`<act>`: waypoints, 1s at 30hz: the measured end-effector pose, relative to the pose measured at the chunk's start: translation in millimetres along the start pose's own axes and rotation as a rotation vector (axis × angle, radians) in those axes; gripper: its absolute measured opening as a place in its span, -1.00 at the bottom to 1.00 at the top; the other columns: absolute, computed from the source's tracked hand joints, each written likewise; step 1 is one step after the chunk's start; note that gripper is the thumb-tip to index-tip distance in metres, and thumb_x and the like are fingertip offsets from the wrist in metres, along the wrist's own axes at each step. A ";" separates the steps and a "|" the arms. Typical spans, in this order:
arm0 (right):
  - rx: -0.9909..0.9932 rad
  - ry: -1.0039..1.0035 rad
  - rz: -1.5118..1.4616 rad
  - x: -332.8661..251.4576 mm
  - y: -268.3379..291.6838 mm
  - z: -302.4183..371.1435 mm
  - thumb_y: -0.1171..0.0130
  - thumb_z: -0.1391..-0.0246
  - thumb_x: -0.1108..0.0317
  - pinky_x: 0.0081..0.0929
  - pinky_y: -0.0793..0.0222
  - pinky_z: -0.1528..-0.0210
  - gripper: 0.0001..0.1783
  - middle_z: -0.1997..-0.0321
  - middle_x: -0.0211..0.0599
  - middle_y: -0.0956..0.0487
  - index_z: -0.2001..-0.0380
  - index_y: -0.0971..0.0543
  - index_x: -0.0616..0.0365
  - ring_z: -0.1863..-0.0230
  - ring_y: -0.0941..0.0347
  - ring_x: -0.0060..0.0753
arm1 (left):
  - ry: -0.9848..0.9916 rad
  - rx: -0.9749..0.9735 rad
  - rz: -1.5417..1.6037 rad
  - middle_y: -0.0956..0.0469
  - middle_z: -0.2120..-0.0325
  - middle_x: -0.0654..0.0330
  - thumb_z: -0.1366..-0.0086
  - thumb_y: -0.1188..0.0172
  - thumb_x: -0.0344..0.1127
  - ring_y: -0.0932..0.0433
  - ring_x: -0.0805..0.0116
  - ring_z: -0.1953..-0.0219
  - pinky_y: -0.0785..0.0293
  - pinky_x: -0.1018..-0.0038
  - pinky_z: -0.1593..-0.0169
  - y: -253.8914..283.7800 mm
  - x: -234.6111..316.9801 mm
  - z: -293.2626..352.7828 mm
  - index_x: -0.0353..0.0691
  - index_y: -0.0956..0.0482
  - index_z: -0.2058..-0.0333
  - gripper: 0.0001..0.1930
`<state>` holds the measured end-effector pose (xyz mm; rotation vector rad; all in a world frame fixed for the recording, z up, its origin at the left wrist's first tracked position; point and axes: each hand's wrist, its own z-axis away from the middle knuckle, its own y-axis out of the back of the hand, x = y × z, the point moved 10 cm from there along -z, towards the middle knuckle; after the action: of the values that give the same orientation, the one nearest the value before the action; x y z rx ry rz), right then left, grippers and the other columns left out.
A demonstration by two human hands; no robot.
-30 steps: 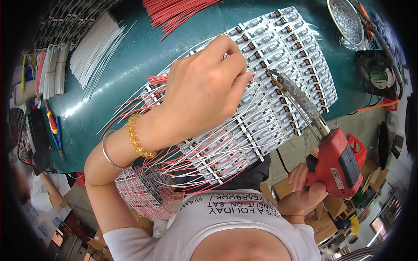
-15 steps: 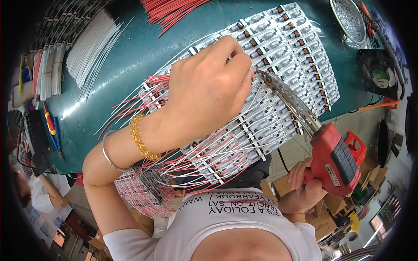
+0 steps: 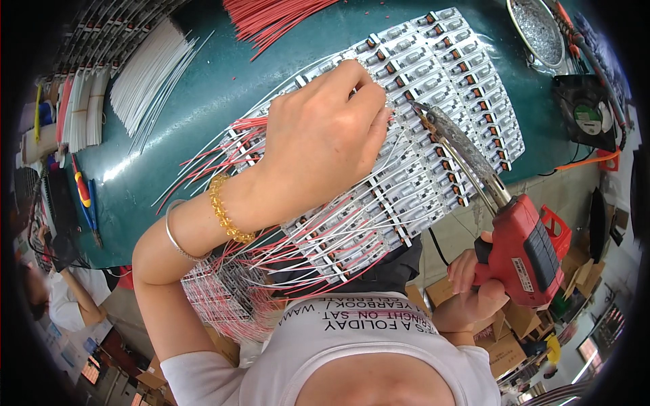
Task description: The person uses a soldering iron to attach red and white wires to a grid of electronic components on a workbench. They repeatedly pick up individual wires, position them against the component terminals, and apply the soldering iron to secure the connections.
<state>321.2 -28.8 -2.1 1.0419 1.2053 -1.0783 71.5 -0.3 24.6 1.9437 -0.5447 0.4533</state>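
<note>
My left hand rests over a panel of small circuit boards, its fingers pinched. What the pinch holds is hidden by the hand. Thin red and white wires run out from the boards below and left of it. In my right hand is the grip of a red soldering gun. The gun points up and left, its dark tip over the boards just right of my left fingertips, with a gap between them.
Bundles of red wires and white wires lie on the green table mat. A metal bowl and a black fan stand at the right. Pliers lie at the left edge. More wired boards are stacked below my left arm.
The soldering gun's tip has drawn back a little to the right, away from my left fingertips. My left hand stays pinched over nearly the same spot on the boards.
</note>
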 end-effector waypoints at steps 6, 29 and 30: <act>-0.039 0.022 -0.020 -3.0 -0.1 -2.1 -0.09 -0.01 -0.28 -0.64 -0.16 0.72 -0.05 0.84 -0.49 -0.27 -0.03 -0.24 0.53 0.84 -0.16 -0.61 | -0.040 -0.031 0.206 -0.47 0.37 0.16 -0.05 -0.25 -0.50 -0.49 0.35 0.48 -0.39 0.54 0.50 5.0 -2.9 -7.7 -0.29 -0.57 0.44 -0.93; -0.052 -0.008 -0.071 5.7 11.2 1.8 -0.05 -0.04 -0.28 -0.63 -0.15 0.71 -0.06 0.82 -0.50 -0.27 -0.05 -0.22 0.51 0.84 -0.16 -0.61 | -0.015 -0.303 0.262 -0.44 0.56 0.22 -0.10 -0.23 -0.49 -0.38 0.43 0.56 -0.27 0.57 0.49 -4.6 -9.1 -16.6 -0.28 -0.62 0.42 -0.95; -0.059 -0.008 -0.070 5.4 11.2 1.6 -0.05 -0.04 -0.28 -0.63 -0.15 0.71 -0.06 0.82 -0.50 -0.27 -0.05 -0.22 0.51 0.84 -0.16 -0.61 | -0.056 -0.293 0.259 -0.43 0.57 0.22 -0.09 -0.24 -0.49 -0.39 0.42 0.56 -0.28 0.57 0.48 -4.7 -8.0 -15.5 -0.28 -0.62 0.42 -0.94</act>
<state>332.7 -28.6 -6.9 0.9550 1.2682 -1.0932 66.4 16.9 23.2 1.6160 -0.8558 0.4542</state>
